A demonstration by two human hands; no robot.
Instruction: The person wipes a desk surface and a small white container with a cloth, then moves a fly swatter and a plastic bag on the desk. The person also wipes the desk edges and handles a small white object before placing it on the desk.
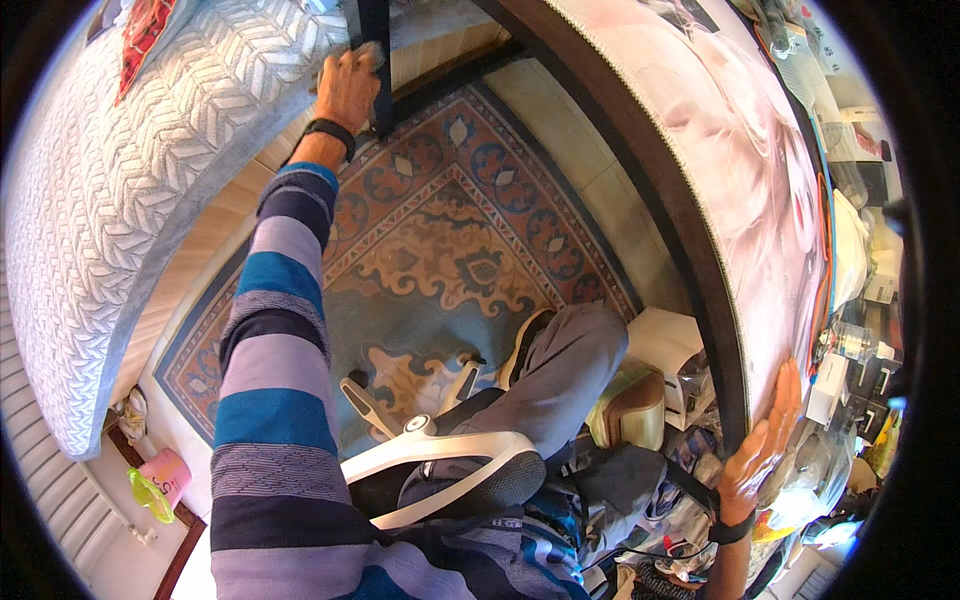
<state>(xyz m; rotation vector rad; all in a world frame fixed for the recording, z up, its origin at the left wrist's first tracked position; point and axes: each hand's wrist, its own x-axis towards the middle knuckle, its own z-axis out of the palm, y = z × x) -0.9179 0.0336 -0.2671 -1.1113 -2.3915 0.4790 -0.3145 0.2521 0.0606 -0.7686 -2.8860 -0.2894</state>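
At the upper middle, my left hand [346,92] is stretched far forward beside a dark upright table leg [382,110]. Its fingers are curled against the leg, around a small greyish thing that is blurred and too unclear to name. On the right, my right hand [760,450] rests at the near end of the dark table edge [706,290], its fingers stretched out along the rim of a pink patterned tablecloth [725,180]. Nothing shows in the right hand. A striped sleeve covers my left arm.
A bed with a pale quilted cover [150,190] lies left. Below are a patterned rug [440,240] and a chair with a white armrest [480,445]. A pink bin [165,475] stands lower left. A white carton [660,340] sits under the table; assorted clutter lines the far right.
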